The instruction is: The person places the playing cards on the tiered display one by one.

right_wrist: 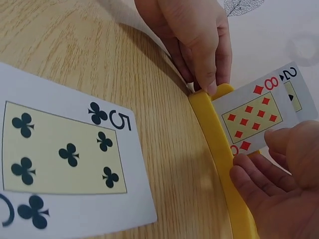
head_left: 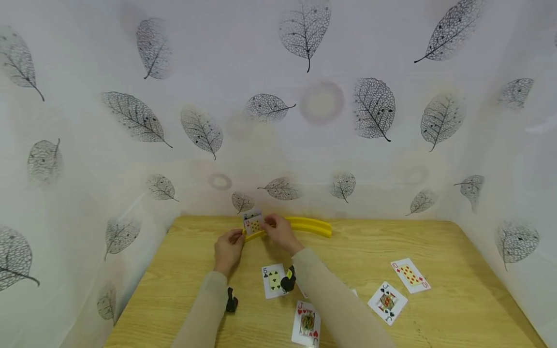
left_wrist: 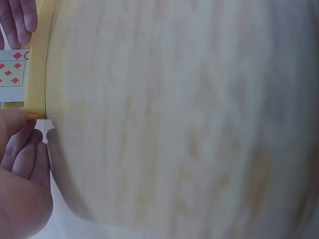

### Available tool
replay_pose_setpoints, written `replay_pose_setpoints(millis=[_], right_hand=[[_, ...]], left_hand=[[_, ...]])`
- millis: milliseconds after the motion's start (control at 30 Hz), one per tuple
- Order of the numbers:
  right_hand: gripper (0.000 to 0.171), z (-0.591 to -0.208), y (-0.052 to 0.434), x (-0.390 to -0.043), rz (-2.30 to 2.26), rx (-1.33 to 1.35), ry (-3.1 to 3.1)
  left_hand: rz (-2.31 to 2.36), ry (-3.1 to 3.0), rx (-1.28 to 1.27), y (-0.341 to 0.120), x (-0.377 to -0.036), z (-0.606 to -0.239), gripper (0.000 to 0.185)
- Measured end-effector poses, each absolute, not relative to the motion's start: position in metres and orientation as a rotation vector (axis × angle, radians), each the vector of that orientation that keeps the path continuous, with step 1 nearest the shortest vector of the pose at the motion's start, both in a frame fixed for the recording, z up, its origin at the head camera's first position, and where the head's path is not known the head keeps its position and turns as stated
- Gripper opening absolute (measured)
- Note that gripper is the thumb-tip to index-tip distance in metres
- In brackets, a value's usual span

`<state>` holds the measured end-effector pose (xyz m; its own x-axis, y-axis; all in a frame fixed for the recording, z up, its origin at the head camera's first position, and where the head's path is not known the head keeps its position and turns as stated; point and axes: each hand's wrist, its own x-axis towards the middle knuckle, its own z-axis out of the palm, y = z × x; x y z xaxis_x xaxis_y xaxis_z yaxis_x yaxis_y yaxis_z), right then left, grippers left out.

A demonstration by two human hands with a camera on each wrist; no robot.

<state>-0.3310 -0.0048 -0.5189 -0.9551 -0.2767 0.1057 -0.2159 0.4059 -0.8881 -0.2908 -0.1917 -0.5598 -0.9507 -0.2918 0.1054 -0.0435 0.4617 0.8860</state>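
A curved yellow card holder (head_left: pixel 311 225) stands at the back of the table. At its left end, my left hand (head_left: pixel 229 250) pinches the tip of the holder between thumb and fingers. The eight of diamonds (right_wrist: pixel 251 118) stands in the holder near that end, tilted back. My right hand (head_left: pixel 282 233) grips the right side of this card, thumb over its face in the right wrist view. Behind it a two of spades (right_wrist: pixel 295 94) shows its upper part, the rest hidden by the eight.
Face up on the wooden table (head_left: pixel 187 290) lie a five of clubs (head_left: pixel 272 285), a jack of hearts (head_left: pixel 306 328), a jack of spades (head_left: pixel 387 303) and a ten of diamonds (head_left: pixel 410 275). My right forearm partly covers other cards. A leaf-patterned curtain (head_left: pixel 278 145) borders the table's back.
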Motion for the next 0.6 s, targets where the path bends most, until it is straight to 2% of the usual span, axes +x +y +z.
replay_pose_setpoints(millis=[200,600], right_hand=[[0.028,-0.516,0.006,-0.33,-1.582,-0.442,2.603],[0.03,-0.503,0.035,-0.308,-1.404,-0.625,2.651]], left_hand=[[-1.491,-2.473,0.292,-0.19,-0.291,-0.56,0.024],[-1.475,-2.493,0.308,-0.189,-0.288,-0.556,0.026]])
